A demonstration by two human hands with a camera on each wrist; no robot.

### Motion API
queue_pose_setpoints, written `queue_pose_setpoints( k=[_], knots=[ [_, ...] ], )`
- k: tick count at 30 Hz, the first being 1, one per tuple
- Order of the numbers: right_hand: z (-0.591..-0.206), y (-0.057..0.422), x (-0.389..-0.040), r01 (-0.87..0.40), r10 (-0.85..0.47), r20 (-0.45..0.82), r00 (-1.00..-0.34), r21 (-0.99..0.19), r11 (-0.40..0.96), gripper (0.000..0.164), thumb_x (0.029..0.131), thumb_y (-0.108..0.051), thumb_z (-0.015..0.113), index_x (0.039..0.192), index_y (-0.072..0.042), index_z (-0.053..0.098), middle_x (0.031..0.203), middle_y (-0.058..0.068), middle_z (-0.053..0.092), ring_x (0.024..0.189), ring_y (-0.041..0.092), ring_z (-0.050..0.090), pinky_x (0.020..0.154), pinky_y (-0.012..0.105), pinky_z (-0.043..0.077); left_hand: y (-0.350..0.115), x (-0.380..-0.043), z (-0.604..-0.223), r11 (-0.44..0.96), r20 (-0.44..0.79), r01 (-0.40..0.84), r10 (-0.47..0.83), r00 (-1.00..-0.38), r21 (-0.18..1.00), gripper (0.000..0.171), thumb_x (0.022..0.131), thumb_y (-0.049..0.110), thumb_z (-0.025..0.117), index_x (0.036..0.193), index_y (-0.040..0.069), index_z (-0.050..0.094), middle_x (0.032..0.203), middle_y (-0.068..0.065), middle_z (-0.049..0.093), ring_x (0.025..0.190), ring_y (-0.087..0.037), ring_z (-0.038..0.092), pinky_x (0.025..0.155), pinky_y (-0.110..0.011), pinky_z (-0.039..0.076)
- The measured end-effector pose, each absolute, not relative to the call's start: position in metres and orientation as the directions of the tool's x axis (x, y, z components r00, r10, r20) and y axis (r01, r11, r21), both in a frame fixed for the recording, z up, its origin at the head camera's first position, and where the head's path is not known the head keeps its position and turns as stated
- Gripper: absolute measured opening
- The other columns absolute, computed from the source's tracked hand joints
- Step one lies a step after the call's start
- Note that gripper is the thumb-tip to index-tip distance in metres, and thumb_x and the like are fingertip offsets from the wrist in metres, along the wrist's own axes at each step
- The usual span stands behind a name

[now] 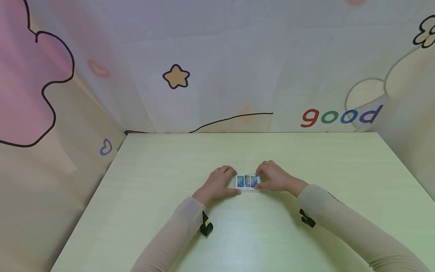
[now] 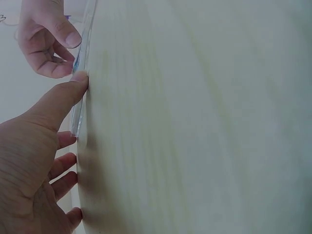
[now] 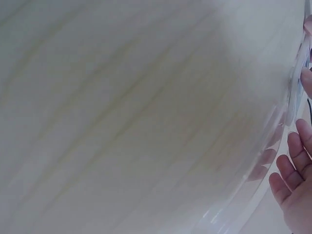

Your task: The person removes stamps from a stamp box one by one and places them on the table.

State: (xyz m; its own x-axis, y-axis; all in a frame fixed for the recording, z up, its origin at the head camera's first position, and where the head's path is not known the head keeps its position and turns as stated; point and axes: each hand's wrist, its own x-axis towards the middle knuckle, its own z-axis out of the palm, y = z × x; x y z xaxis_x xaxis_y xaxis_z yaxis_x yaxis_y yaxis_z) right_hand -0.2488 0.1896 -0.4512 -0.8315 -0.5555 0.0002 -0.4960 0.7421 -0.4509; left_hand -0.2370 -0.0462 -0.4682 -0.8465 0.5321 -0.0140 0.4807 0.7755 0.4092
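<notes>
A small flat rectangle with a white border and three blue-green picture panels, a picture card (image 1: pixel 247 181), lies on the pale table between both hands. Edge-on in the left wrist view, the card (image 2: pixel 77 119) has a thin, clear edge. My left hand (image 1: pixel 221 183) grips its left end, thumb along the near edge and fingers towards the far corner. At the right end, my right hand (image 1: pixel 275 176) pinches the card between thumb and bent fingers. Seen from the right wrist, fingers (image 3: pixel 287 170) show at the right border, and most of the card is hidden or cut off.
The light wood-grain table (image 1: pixel 163 158) spreads around the hands. Behind it hangs a printed cloth backdrop (image 1: pixel 217 75), with side cloths left and right. Black clips (image 1: pixel 206 224) show at both sleeve cuffs.
</notes>
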Motion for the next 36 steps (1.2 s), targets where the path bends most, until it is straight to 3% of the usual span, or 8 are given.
queue_pose_setpoints(
  k=[24, 36],
  knots=[
    [-0.4467, 0.1837, -0.2527, -0.405, -0.536, -0.058, -0.842, -0.589, 0.699, 0.035, 0.07, -0.01, 0.083, 0.093, 0.002, 0.06, 0.093, 0.01, 0.064, 0.09, 0.024, 0.055, 0.088, 0.044, 0.047, -0.0457, -0.2382, -0.4706, 0.775, -0.006, 0.491, 0.537, -0.844, 0.398, 0.062, 0.081, 0.045, 0.072, 0.128, 0.011, 0.051, 0.133, -0.008, 0.049, 0.123, -0.026, 0.046, 0.105, -0.042, 0.037],
    [-0.4467, 0.1827, -0.254, -0.435, -0.561, -0.068, -0.825, -0.557, 0.707, 0.044, 0.072, -0.011, 0.082, 0.108, 0.006, 0.063, 0.099, 0.013, 0.064, 0.094, 0.026, 0.056, 0.088, 0.044, 0.048, -0.0466, -0.2368, -0.4703, 0.769, 0.0, 0.496, 0.542, -0.84, 0.403, 0.061, 0.081, 0.044, 0.072, 0.128, 0.01, 0.051, 0.134, -0.009, 0.049, 0.124, -0.026, 0.046, 0.105, -0.043, 0.037]
  ],
)
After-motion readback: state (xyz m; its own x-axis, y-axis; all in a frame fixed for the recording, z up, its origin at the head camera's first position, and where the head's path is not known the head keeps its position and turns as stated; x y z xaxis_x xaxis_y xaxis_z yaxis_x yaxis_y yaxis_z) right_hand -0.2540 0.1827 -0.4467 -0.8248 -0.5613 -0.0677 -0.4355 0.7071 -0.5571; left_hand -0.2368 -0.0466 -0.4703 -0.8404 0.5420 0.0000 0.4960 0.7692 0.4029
